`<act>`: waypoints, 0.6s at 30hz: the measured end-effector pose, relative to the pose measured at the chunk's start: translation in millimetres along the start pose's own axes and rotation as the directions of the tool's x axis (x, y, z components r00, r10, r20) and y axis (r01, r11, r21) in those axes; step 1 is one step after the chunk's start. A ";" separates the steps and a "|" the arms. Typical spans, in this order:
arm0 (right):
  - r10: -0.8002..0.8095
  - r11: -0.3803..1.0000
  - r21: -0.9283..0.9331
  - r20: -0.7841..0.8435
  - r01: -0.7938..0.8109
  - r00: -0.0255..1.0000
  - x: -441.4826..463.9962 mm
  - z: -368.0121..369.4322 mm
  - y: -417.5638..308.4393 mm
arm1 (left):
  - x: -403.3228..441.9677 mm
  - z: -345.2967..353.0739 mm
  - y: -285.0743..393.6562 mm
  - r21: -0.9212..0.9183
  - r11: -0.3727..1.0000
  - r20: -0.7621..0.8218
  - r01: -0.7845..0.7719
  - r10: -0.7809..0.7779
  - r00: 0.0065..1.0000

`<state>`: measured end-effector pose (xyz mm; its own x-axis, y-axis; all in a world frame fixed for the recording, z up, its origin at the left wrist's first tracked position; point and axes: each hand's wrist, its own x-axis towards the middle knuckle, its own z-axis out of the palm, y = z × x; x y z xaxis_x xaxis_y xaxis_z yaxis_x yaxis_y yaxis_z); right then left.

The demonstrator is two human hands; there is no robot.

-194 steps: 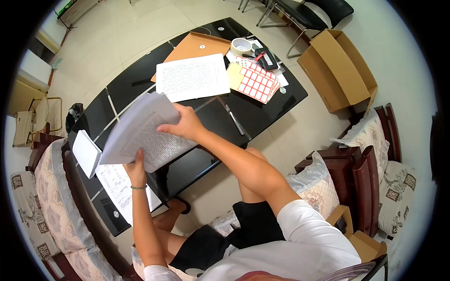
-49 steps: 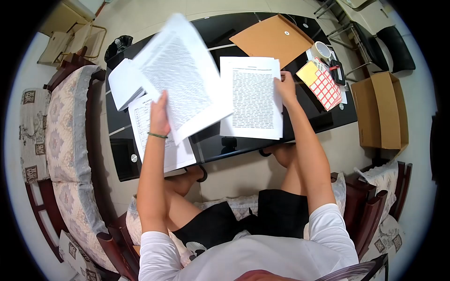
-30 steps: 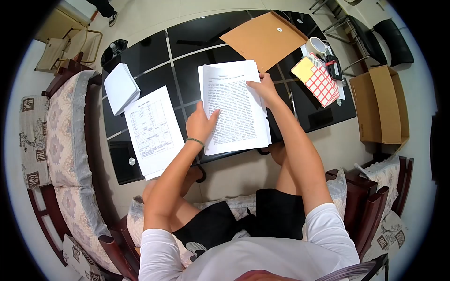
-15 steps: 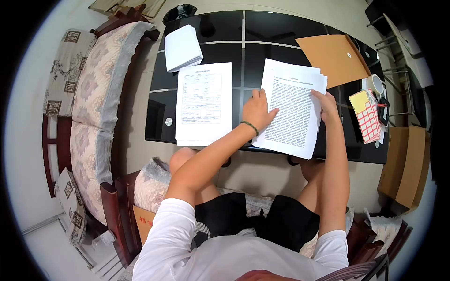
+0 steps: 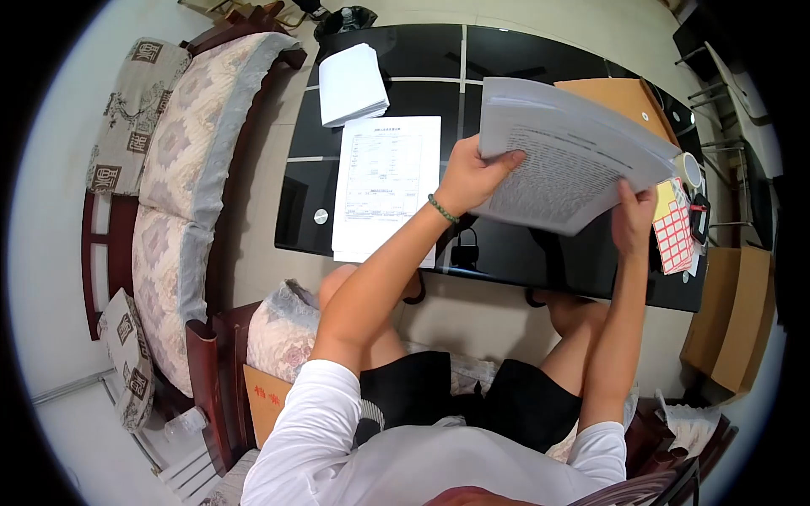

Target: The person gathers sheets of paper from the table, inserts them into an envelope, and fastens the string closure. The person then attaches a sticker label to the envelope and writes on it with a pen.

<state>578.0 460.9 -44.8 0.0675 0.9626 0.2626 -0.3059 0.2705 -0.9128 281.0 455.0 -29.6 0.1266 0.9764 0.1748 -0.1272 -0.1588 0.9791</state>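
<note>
A thick stack of printed sheets [image 5: 565,164] is raised and tilted above the black glass table [image 5: 506,257]. My left hand [image 5: 477,173], with a green bead bracelet at the wrist, grips its left edge, thumb over the page. At the right edge, my right hand [image 5: 634,215] pinches the same stack. A printed form [image 5: 388,181] lies flat on the table to the left. Behind it sits a pile of white paper [image 5: 352,84]. An orange-brown envelope [image 5: 629,101] is partly hidden behind the raised stack.
On the table's right are a tape roll [image 5: 689,171], red-grid label sheets [image 5: 673,236] and a black object [image 5: 699,218]. A cardboard box [image 5: 730,316] stands right of the table. At the left is a cushioned wooden sofa [image 5: 177,253]; a black bag [image 5: 346,21] is behind the table.
Both hands have lifted the printed stack off the table and tilted it. The view has shifted slightly, so the form and the pile appear farther right.
</note>
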 end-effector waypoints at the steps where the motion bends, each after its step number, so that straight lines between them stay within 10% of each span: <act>1: 0.025 1.000 -0.003 0.042 -0.025 0.999 0.9 -5.9 -0.7 | -5.2 -1.5 3.6 -0.004 1.000 -0.016 -0.024 0.024 1.000; 5: 0.144 0.837 -0.544 0.114 -0.060 0.983 -0.1 -5.0 14.9 | -17.9 -11.3 -1.1 0.096 0.992 0.029 -0.082 0.080 0.996; 18: 0.196 0.907 -0.380 -0.004 -0.183 0.981 5.0 17.0 39.2 | -15.8 8.5 -15.2 0.153 0.983 -0.090 -0.098 0.112 0.990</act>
<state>550.3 476.1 -73.9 0.0103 0.9969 0.0775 0.0713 0.0766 -0.9945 289.2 440.7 -46.3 0.0229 0.9616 0.2736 0.0128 -0.2740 0.9617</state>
